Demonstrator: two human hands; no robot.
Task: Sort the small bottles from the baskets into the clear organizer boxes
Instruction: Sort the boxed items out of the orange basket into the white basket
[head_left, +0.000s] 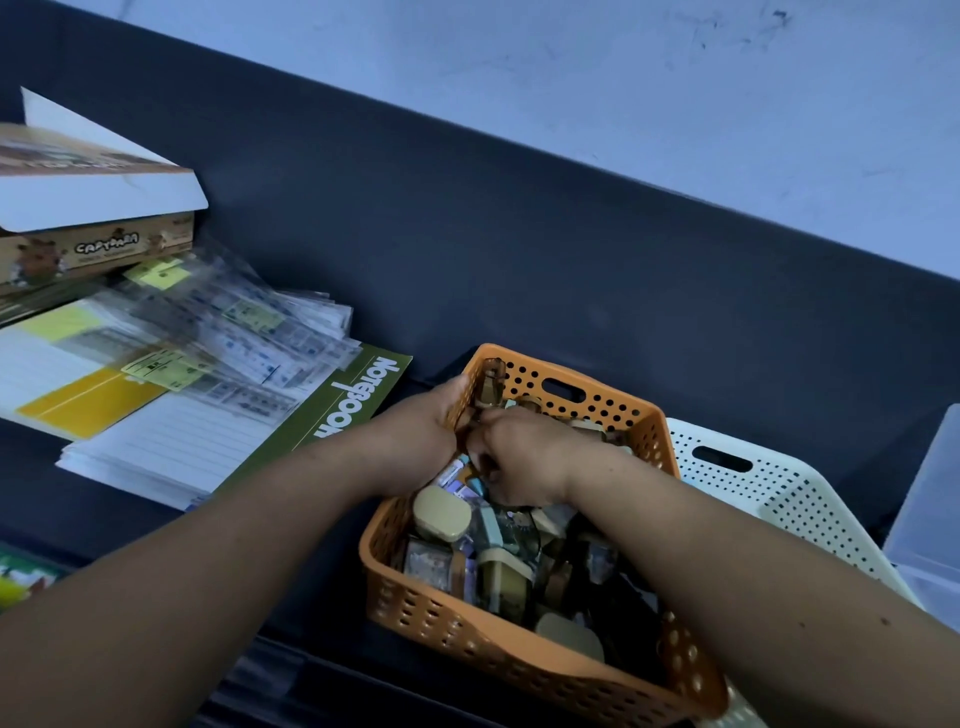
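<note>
An orange perforated basket (511, 660) sits on the dark table, packed with several small bottles and beige-lidded jars (441, 514). My left hand (415, 436) grips the basket's far left corner and rim. Inside the basket, my right hand (524, 460) has its fingers curled down among the bottles; what it holds is hidden. One small brown bottle (492, 384) stands upright against the far wall, just above both hands. At the right edge, part of a clear organizer box (930, 525) shows.
A white perforated basket (769, 493) lies right of the orange one. Notebooks (291, 421), stacked paper and clear sticker packets (228, 332) cover the table's left side, with a cardboard box (93, 244) behind them. A pale wall rises beyond the table.
</note>
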